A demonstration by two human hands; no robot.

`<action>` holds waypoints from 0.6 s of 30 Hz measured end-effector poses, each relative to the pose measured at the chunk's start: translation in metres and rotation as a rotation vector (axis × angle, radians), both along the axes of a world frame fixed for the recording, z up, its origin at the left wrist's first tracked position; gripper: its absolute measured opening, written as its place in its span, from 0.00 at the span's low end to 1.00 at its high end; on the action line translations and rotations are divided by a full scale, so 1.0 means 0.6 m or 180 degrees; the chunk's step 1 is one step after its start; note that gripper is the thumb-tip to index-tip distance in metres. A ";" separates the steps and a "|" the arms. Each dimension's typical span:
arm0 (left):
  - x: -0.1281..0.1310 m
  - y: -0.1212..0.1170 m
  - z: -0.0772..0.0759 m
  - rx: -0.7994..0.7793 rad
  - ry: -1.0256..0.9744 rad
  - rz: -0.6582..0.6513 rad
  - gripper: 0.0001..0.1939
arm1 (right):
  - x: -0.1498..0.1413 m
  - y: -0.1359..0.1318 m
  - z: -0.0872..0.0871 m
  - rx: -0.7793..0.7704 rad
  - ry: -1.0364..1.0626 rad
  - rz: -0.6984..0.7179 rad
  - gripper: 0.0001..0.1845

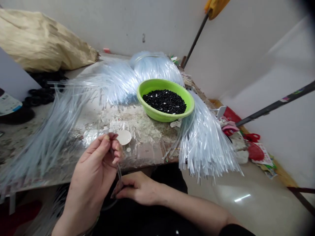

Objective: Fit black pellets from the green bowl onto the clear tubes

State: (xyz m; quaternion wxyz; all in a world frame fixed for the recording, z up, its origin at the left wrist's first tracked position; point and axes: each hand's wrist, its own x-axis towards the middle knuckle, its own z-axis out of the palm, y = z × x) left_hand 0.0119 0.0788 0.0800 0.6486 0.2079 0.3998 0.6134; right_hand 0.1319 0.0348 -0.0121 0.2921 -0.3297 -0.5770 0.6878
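Observation:
A clear thin plastic tube [119,171] runs between my two hands. Its upper part is in my left hand [98,167], raised in front of the table edge, with thumb and forefinger pinched together and the other fingers curled. Lower down, my right hand [137,188] pinches the same tube between thumb and fingertips above my dark-clothed lap. What sits at the left fingertips is too small to make out. Just behind the left fingers, a white round disc [124,137] lies on the table. Further back stands a green basin [157,117] holding many small black pieces [164,101].
Bundles of clear tubes lie at the back [157,67], at the left [49,137] and over the right edge [206,144] of the worn table [150,139]. A beige sack [46,42] is at back left. A dark metal bar [278,105] slants across the right.

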 end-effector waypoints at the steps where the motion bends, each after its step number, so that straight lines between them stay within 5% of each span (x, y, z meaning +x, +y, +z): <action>1: -0.001 0.003 0.001 0.0002 0.0057 0.0010 0.04 | 0.005 0.000 0.008 -0.0057 -0.0032 -0.0098 0.04; 7: -0.008 -0.002 -0.025 0.0030 0.0741 -0.0123 0.15 | 0.089 0.001 0.093 -0.0374 0.0137 -0.0848 0.02; 18: -0.014 -0.034 -0.103 -0.0629 0.1513 -0.0823 0.24 | 0.366 0.032 0.258 0.1393 -0.0764 -0.3073 0.06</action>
